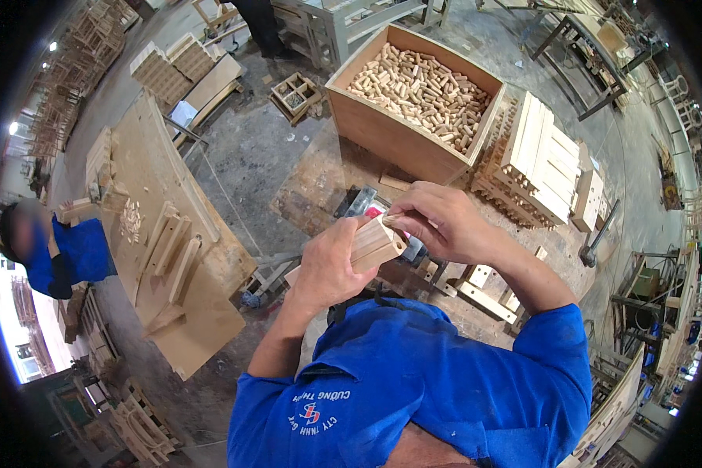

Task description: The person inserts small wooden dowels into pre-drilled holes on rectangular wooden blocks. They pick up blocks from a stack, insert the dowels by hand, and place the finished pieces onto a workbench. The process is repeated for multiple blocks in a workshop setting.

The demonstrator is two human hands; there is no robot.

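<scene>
My left hand (329,261) is wrapped round a pale wooden bar (377,246), held tilted in front of my chest. A round hole shows in the bar's end face. My right hand (454,224) is closed at that end, its thumb and fingers pinching what looks like a small wooden dowel (389,221) against the bar. The fingers partly hide the dowel, so I cannot tell how deep it sits. Beyond my hands, a large wooden box (398,131) holds a heap of loose dowels (421,90).
A stack of wooden bars (544,160) stands right of the box. More drilled pieces (483,300) lie near my right forearm. At left, a worktable (203,327) carries bars and a small dowel pile (130,221); a co-worker in blue (78,249) is beside it.
</scene>
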